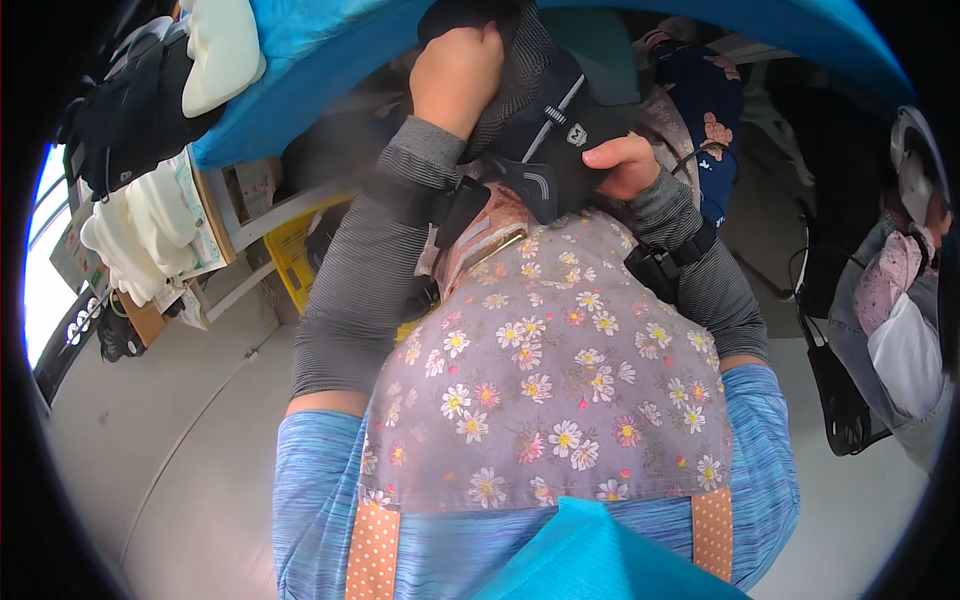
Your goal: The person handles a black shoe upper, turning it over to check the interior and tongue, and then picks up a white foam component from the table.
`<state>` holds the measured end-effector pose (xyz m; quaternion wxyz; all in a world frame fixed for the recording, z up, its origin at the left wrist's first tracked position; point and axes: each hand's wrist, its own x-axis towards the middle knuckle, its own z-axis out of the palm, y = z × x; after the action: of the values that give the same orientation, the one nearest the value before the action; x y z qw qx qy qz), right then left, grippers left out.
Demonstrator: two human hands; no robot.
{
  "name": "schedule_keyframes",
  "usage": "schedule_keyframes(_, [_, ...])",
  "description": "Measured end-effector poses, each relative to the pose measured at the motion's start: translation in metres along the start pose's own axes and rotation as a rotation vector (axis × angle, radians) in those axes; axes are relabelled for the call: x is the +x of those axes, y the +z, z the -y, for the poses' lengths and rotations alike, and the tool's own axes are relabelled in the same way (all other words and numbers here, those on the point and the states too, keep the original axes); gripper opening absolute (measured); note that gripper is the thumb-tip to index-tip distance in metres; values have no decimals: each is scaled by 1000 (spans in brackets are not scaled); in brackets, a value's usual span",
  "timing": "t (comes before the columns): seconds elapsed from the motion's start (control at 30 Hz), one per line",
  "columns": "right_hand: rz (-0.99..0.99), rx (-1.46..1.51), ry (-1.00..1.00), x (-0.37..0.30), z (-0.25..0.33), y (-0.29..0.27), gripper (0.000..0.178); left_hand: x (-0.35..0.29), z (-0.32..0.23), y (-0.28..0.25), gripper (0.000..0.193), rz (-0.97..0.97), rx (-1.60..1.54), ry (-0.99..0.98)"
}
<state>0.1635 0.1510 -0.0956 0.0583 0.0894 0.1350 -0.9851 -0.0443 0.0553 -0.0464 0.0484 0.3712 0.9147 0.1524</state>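
A black fabric piece [555,150] with a grey mesh panel, a pale stripe and a small shield badge lies over my lap, at the top middle. My left hand [458,80] is in a fist on its dark mesh side. On the badge side, my right hand [625,165] grips the fabric edge with its thumb on top; the other fingers are mostly hidden beneath. Under the fabric is my flowered apron [560,370]. Whether the mesh and the badge part are one piece is hard to tell.
A blue-covered surface [310,70] curves across the top. White molded pieces [140,235] and black fabric items [130,120] are at its left. A yellow crate [290,260] stands below. At the far right are a seated person [900,330] and a black chair [845,400].
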Motion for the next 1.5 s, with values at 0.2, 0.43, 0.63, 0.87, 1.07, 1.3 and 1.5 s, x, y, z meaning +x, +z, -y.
schedule_keyframes(0.2, [23, -43, 28, 8, 0, -16, 36, 2, 9, 18, 39, -8, 20, 9])
schedule_keyframes(0.43, [18, -99, 18, 10, -3, -12, 40, 6, 32, 50, 32, -48, -125, 428])
schedule_keyframes(0.63, [-21, -99, 47, 8, 5, -4, 41, 7, 19, 40, 31, -19, -182, 113])
schedule_keyframes(0.87, [-12, -119, -39, 5, 3, -7, 41, -1, -2, 3, 48, -64, -150, -125])
schedule_keyframes(1.07, [-30, -144, 35, 8, 9, -17, 44, 0, 4, 20, 40, -14, -110, -61])
schedule_keyframes(1.3, [1, -169, 77, 7, 11, -4, 47, -5, 25, 48, 34, 9, -170, 199])
schedule_keyframes(1.5, [4, -155, 57, 9, 6, -16, 50, -7, 24, 51, 26, -111, -54, 195])
